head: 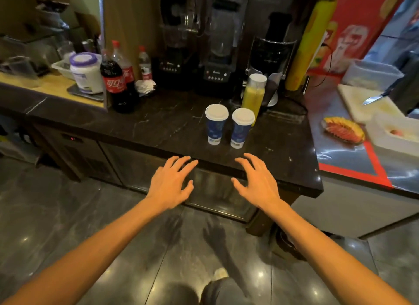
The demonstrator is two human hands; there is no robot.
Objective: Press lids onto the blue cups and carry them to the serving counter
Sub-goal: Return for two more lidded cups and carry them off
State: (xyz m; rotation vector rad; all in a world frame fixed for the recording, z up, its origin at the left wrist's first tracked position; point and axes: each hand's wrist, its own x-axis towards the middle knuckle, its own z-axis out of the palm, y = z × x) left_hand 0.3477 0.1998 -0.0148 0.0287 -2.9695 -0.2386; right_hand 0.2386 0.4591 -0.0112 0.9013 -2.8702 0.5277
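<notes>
head view: two lidded blue cups (229, 127) on dark marble counter (158, 125)

Two lidded blue cups (229, 127) stand side by side on the dark counter (158, 127), both empty hands (215, 184) spread just short of them.

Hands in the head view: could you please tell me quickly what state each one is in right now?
Left hand: open, fingers spread, holding nothing.
Right hand: open, fingers spread, holding nothing.
</notes>
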